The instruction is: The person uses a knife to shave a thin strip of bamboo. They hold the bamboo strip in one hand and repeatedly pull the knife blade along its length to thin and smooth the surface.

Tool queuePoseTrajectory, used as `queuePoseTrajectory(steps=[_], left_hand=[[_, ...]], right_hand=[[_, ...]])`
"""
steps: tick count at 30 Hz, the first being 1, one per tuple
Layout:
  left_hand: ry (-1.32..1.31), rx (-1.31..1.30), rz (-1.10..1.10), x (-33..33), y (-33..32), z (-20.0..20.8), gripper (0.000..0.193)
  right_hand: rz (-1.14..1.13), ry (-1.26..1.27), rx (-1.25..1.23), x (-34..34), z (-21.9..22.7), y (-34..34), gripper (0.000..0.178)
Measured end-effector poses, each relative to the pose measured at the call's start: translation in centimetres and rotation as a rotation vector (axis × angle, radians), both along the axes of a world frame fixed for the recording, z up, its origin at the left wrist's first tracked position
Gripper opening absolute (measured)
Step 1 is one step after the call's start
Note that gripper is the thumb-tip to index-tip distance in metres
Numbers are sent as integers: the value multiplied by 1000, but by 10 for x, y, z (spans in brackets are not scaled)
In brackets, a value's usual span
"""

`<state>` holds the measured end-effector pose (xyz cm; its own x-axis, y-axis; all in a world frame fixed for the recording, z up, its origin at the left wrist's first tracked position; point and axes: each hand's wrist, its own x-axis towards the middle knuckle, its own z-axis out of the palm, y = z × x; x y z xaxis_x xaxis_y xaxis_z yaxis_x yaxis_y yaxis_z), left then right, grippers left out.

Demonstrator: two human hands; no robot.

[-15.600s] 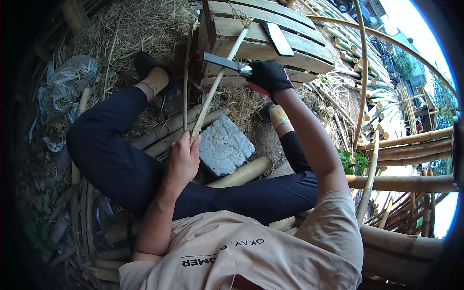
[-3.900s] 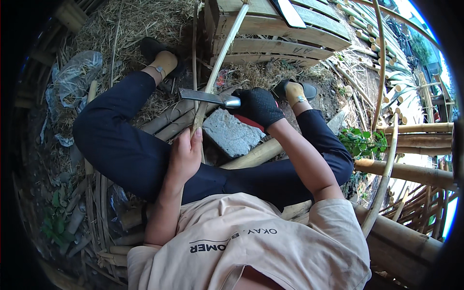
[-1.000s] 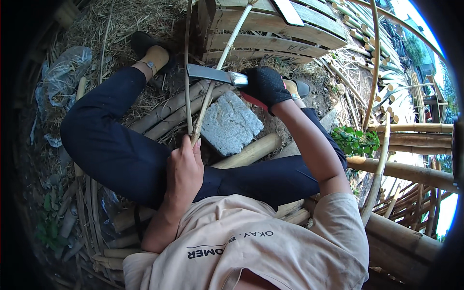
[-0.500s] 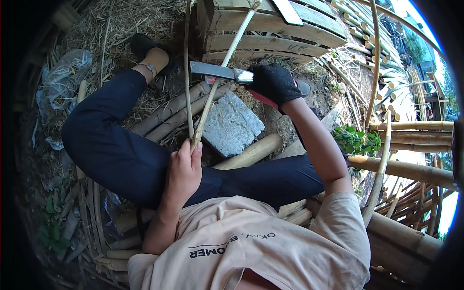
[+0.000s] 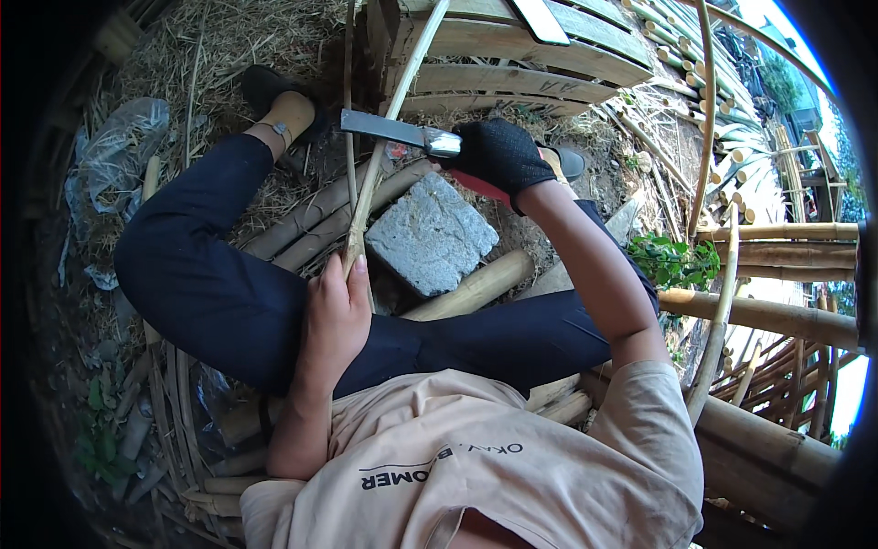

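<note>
My bare left hand [image 5: 337,306] is closed round the near end of a pale split bamboo strip [image 5: 388,128], which slants away toward a wooden crate. In my right hand [image 5: 498,160], covered by a black glove, is a knife [image 5: 384,127] with a broad, flat blade and a silvery part next to the glove. The blade lies across the strip, apparently against it, and its tip reaches a thin darker stick [image 5: 349,82]. Whether my left hand also holds that stick, I cannot tell. Below the blade sits a rough grey stone block [image 5: 433,234].
The slatted wooden crate [image 5: 512,87] stands ahead, with a flat dark, light-edged object [image 5: 540,20] on top. Bamboo poles [image 5: 489,285] lie round the stone. Clear plastic [image 5: 123,142] rests on straw at left. Stacked bamboo and a bamboo rail [image 5: 777,316] are at right.
My right hand and the knife have moved left. The strip's far end has swung left too, and my left hand has shifted slightly left. The stone has stayed in place.
</note>
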<state>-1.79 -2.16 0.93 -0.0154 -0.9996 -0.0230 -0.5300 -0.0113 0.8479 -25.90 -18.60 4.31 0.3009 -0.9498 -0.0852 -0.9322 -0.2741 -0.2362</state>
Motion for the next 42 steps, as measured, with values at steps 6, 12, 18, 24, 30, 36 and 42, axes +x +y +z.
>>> queuePoseTrajectory(steps=[6,12,18,24,30,36,42], left_hand=[[-76,-93,39,-8,3,0,25],[-120,-80,54,-16,19,4,24],[-118,-38,41,-9,11,-2,26],[-57,-70,4,-7,7,0,26],[-106,-57,0,-16,9,6,23],[-176,-32,-4,-18,10,10,21],[-190,-38,-2,-15,10,9,20]], right_hand=[[74,137,-59,-4,-19,-25,28],[-143,139,-141,-36,7,-66,30],[-70,71,-51,-22,24,-44,52],[39,-11,-19,-4,24,9,46],[151,96,88,6,30,26,37],[155,166,16,1,11,5,24],[190,149,-46,-3,5,-9,24]])
